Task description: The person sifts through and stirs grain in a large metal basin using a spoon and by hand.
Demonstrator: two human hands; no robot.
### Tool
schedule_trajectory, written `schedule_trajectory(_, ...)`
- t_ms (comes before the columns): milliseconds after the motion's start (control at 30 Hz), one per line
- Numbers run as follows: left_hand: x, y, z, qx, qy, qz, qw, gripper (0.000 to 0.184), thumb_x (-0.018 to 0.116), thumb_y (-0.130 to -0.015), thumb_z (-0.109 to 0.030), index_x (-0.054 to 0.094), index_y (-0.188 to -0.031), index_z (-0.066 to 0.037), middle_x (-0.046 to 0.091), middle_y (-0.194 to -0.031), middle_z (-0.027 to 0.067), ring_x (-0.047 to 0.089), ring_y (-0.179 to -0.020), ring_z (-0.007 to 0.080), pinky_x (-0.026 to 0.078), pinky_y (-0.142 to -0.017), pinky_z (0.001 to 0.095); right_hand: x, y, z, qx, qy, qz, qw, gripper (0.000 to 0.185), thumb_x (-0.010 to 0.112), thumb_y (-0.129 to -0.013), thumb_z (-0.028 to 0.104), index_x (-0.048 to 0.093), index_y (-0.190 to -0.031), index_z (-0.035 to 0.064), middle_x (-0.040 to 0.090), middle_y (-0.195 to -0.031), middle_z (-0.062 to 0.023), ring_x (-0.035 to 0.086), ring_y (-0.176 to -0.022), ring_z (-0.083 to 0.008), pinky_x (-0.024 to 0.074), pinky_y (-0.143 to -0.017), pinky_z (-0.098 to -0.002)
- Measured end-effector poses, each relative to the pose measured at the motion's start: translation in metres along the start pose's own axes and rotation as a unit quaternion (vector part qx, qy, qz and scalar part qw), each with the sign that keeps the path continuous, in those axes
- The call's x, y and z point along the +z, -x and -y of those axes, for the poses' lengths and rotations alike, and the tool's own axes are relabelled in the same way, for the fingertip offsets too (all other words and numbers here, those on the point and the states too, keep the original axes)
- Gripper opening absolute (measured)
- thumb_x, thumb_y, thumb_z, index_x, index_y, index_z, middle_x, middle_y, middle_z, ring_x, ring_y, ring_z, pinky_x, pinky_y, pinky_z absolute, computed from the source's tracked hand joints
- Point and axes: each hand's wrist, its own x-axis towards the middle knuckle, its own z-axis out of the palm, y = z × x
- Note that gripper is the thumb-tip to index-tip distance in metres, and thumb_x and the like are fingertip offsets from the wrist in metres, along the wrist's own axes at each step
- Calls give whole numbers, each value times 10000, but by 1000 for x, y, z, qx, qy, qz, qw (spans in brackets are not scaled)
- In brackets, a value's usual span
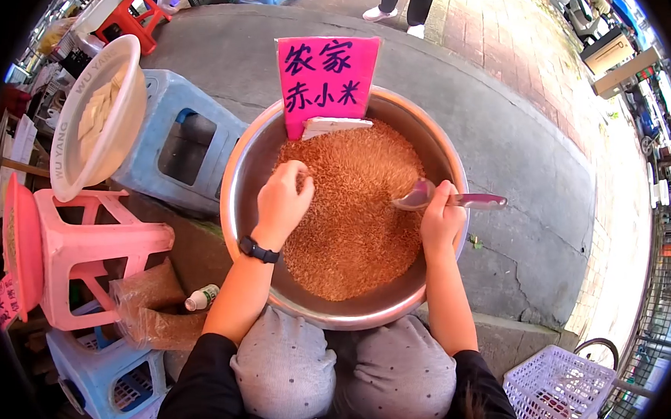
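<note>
A wide metal basin in front of my knees holds reddish-brown grain. My right hand grips a metal scoop at the basin's right side. Its bowl touches the grain, and the handle sticks out past the rim. Over the left part of the grain is my left hand, its fingers curled inward; what they hold, if anything, is hidden. A black band is on that wrist. At the basin's far side stands a pink sign with handwritten characters, with a white piece at its foot.
To the left, a white tub with pale pieces rests on a blue stool. Nearer are a pink stool, bagged grain and a small bottle. A lilac crate stands right. Someone's legs are ahead.
</note>
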Motion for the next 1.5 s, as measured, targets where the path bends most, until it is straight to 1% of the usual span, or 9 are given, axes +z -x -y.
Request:
schedule_trajectory(300, 12, 1, 31, -155, -107, 66, 980, 371, 489, -796, -285, 501, -1078, -44, 537, -1061, 163, 537, -955, 327, 442, -771, 429, 11, -1, -16, -41, 46, 85, 994, 198, 404, -904, 189, 493, -867, 17, 545, -698, -183, 545, -655, -341, 420, -570, -414)
schedule_trajectory(500, 34, -3, 49, -231, -68, 69, 968, 491, 485, -798, -367, 473, -1132, -7, 531, -1047, 207, 532, -995, 289, 419, -807, 397, 16, -5, -18, 291, -98, 233, 923, 267, 383, -910, 245, 428, -948, -16, 520, -626, -115, 545, -434, -180, 430, -353, -273)
schedule_trajectory(633, 29, -4, 40, -268, 305, 95, 909, 387, 520, -795, -339, 602, -958, 3, 589, -750, 57, 499, -689, 123, 388, -624, 290, 25, 1, -17, 225, -141, 261, 928, 237, 393, -916, 219, 447, -956, -7, 490, -648, -59, 559, -508, -145, 443, -399, -249)
schedule_trajectory(733, 17, -10, 30, -243, 425, 133, 862, 313, 495, -826, -289, 604, -918, -10, 594, -910, 55, 533, -802, 133, 400, -694, 269, 26, 4, -12, 174, -250, 338, 891, 218, 421, -915, 233, 470, -929, 21, 493, -619, -35, 511, -453, -97, 411, -394, -228)
schedule_trajectory(767, 14, -11, 27, -261, 460, 107, 842, 298, 504, -799, -264, 656, -823, -9, 626, -828, 27, 456, -598, 66, 329, -496, 250, 22, 3, -12, 189, -249, 329, 891, 212, 418, -917, 232, 478, -920, 29, 500, -628, -28, 504, -456, -85, 402, -395, -219)
schedule_trajectory(1000, 3, -13, 39, -152, 250, -14, 956, 206, 498, -781, -170, 602, -761, 7, 566, -649, 58, 521, -633, 133, 400, -580, 256, 12, -5, -19, 26, -1, 128, 991, 178, 418, -909, 180, 476, -851, 22, 537, -645, -106, 537, -537, -229, 414, -471, -323)
schedule_trajectory(1233, 23, -2, 41, -200, -73, 126, 969, 515, 500, -789, -365, 448, -1084, 54, 425, -1132, 266, 419, -1067, 379, 335, -915, 420, 28, 3, -22, -66, 97, 107, 987, 110, 450, -868, 120, 452, -833, 16, 539, -697, -227, 532, -652, -399, 410, -568, -468)
schedule_trajectory(1467, 20, -10, 27, -179, 312, 183, 915, 546, 523, -804, -334, 469, -1150, 85, 540, -1052, 205, 482, -1072, 275, 356, -896, 335, 38, 11, -27, -94, 18, 195, 976, 156, 498, -866, 167, 521, -907, 18, 586, -731, -137, 572, -592, -295, 449, -556, -368)
schedule_trajectory(1500, 13, -13, 24, -156, 389, 205, 885, 398, 507, -819, -284, 579, -973, 75, 602, -872, 135, 550, -934, 227, 393, -831, 292, 32, 6, -20, 40, -76, 274, 958, 160, 493, -867, 173, 517, -902, 19, 584, -714, -135, 576, -595, -283, 447, -550, -360)
